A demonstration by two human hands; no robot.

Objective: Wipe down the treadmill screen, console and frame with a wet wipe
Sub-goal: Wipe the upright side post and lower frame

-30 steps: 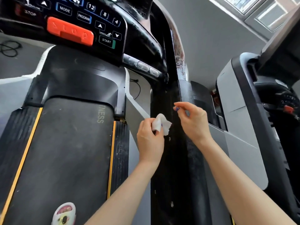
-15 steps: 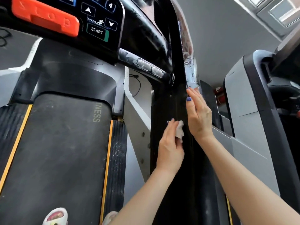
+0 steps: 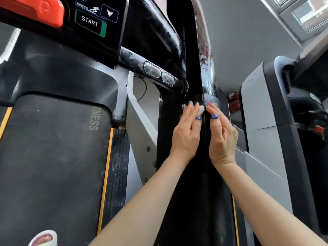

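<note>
Left hand [image 3: 186,132] on wipe [image 3: 202,109]

The upright post [image 3: 193,86] looked glossy black, streaked with smears up near its top. The running belt [image 3: 53,157] was matt, rubbery, dusty. The stop button [image 3: 35,9] read as smooth orange plastic, and the wipe [image 3: 201,110] was soft, white, crumpled cloth-like paper.

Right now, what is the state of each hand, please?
Left hand: open, straight fingers pressing the wet wipe against the black upright.
Right hand: open, flat on the upright, holding nothing.
</note>
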